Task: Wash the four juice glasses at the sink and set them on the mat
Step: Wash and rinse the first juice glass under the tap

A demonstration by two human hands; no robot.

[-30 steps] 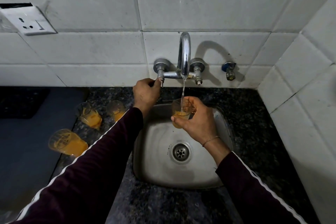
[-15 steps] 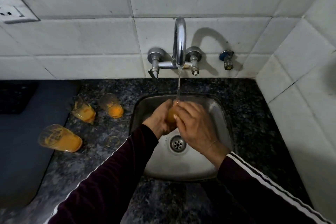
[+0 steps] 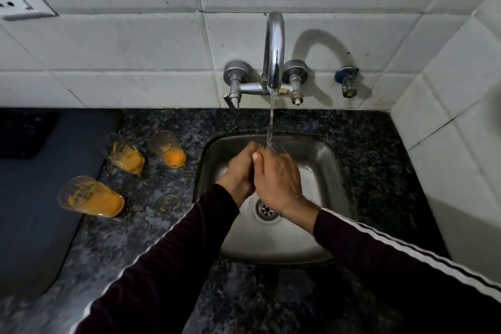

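Over the steel sink (image 3: pixel 329 171), my left hand (image 3: pixel 238 171) and my right hand (image 3: pixel 276 179) are clasped together around one juice glass (image 3: pixel 280 147). Only a bit of its clear rim shows past my fingers. Water runs from the tap (image 3: pixel 274 49) onto it. Three more glasses smeared with orange juice stand on the dark counter to the left: one (image 3: pixel 127 154), one (image 3: pixel 169 150), and a nearer one (image 3: pixel 89 196) at the edge of the dark blue-grey mat (image 3: pixel 35 198).
A wet ring mark (image 3: pixel 169 202) lies on the granite counter (image 3: pixel 379 160) beside the sink. White tiled walls close in behind and on the right. A small valve (image 3: pixel 347 81) sticks out right of the tap; a wall socket (image 3: pixel 16 0) sits top left.
My left hand left the tap handle and joined my right hand around the glass. Both hands dropped lower into the sink. Water keeps running.
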